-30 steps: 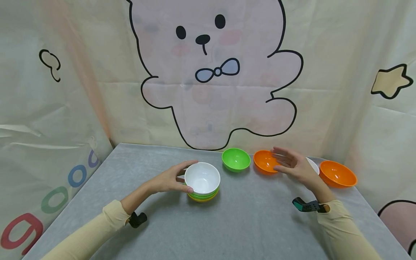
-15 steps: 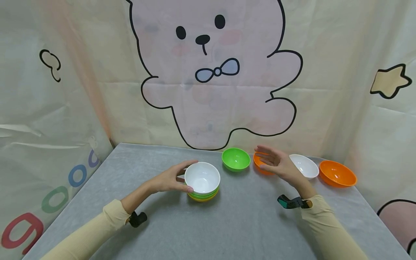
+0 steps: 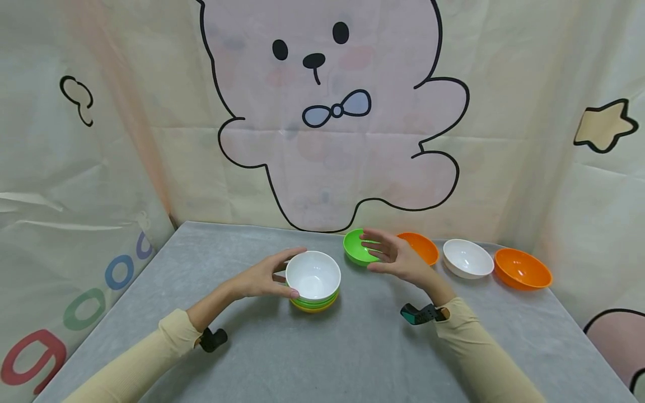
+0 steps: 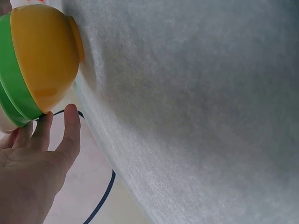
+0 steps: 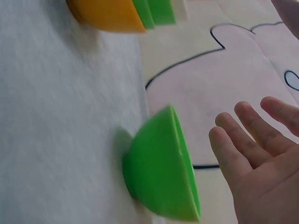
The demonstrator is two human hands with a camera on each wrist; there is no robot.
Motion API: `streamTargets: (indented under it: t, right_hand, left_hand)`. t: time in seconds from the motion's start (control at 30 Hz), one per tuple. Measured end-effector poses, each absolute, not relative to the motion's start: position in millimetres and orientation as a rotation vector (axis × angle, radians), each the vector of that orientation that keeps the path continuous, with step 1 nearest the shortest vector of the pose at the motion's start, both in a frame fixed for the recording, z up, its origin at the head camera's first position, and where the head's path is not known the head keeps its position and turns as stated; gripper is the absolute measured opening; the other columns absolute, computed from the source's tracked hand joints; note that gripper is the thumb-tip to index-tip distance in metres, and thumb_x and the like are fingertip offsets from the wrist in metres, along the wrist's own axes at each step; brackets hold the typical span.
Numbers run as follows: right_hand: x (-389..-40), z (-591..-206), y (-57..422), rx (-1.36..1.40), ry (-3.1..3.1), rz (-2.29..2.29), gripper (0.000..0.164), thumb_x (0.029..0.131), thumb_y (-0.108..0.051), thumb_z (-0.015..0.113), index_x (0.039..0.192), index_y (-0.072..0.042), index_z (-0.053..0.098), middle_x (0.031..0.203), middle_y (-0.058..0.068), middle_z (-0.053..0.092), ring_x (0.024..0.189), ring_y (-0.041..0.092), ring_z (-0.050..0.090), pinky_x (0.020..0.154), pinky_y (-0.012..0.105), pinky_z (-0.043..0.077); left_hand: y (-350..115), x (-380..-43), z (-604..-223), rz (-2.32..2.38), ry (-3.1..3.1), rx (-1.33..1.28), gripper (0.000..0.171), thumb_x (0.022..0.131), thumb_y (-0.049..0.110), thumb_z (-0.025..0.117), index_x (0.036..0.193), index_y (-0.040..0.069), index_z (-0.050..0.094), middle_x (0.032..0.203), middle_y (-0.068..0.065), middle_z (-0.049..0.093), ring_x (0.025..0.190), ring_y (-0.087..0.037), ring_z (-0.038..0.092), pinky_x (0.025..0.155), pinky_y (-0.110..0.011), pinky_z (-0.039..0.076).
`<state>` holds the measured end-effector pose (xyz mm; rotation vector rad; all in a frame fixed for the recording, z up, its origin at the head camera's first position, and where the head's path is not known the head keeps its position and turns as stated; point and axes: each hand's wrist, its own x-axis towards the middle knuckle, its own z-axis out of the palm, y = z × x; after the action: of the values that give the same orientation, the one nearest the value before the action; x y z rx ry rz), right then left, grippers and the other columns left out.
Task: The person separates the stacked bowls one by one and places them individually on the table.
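Observation:
A stack of nested bowls stands mid-table: a white bowl (image 3: 313,276) on top, green ones under it, a yellow bowl (image 4: 46,53) at the bottom. My left hand (image 3: 267,277) holds the stack from its left side, thumb at the near rim and fingers round the far side. Above and in front of the single green bowl (image 3: 356,252), my right hand (image 3: 398,257) hovers with fingers spread and nothing in them. In the right wrist view the green bowl (image 5: 161,168) sits upright on the table, apart from those fingers.
Along the back, right of the green bowl, stand an orange bowl (image 3: 422,247), a white bowl (image 3: 467,259) and another orange bowl (image 3: 523,270). The grey cloth-covered table (image 3: 353,347) ends at a printed curtain (image 3: 383,168).
My right hand has moved left, from over the nearer orange bowl to the green bowl, uncovering the white bowl behind it. The left hand and the stack stay still.

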<state>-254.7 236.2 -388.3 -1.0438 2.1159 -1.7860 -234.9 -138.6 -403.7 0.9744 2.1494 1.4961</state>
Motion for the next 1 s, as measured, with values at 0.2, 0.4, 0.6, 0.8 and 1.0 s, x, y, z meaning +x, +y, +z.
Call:
streamTargets:
  t: [0.2,0.4,0.6,0.8,1.0]
  right_hand:
    - [-252,-393,219,-1.061,2.102,-1.722,0.081,0.089,-0.004,0.079,0.154,0.007,0.031,0.154,0.030,0.035,0.140,0.044,0.037,0.111,0.053,0.034]
    - [-250,-399,206,-1.075,2.085,-1.691,0.084,0.087,-0.005,0.082,0.154,0.003,0.033,0.155,0.020,0.039,0.142,0.047,0.033,0.112,0.057,0.030]
    - [-247,-403,193,-1.084,2.085,-1.651,0.085,0.086,0.000,0.081,0.156,-0.003,0.033,0.157,0.014,0.039,0.144,0.042,0.032,0.114,0.056,0.028]
    - [-245,-405,183,-1.103,2.071,-1.648,0.091,0.083,-0.001,0.084,0.157,-0.004,0.031,0.157,0.014,0.037,0.145,0.041,0.031,0.113,0.047,0.033]
    - [-243,-408,175,-1.149,2.053,-1.635,0.100,0.081,-0.024,0.090,0.158,-0.005,0.029,0.157,0.014,0.037,0.144,0.036,0.034,0.113,0.044,0.035]
  left_hand:
    - [-138,-235,-404,1.506,2.139,0.983,0.093,0.084,0.018,0.086,0.160,0.016,0.031,0.153,-0.005,0.041,0.138,-0.030,0.043,0.101,-0.046,0.048]
    - [-138,-234,-404,1.507,2.136,0.981,0.094,0.084,0.017,0.086,0.160,0.016,0.030,0.153,-0.005,0.041,0.139,-0.029,0.042,0.101,-0.045,0.049]
    - [-137,-234,-406,1.502,2.141,0.995,0.095,0.082,0.016,0.088,0.159,0.016,0.032,0.151,-0.004,0.044,0.137,-0.027,0.044,0.101,-0.047,0.048]
    - [-136,-235,-409,1.508,2.118,1.002,0.093,0.081,0.016,0.089,0.156,0.011,0.035,0.147,-0.007,0.047,0.134,-0.029,0.047,0.101,-0.051,0.047]
    - [-136,-234,-411,1.530,2.096,0.999,0.092,0.080,0.013,0.090,0.155,0.009,0.036,0.145,-0.008,0.048,0.135,-0.029,0.046,0.101,-0.048,0.048]
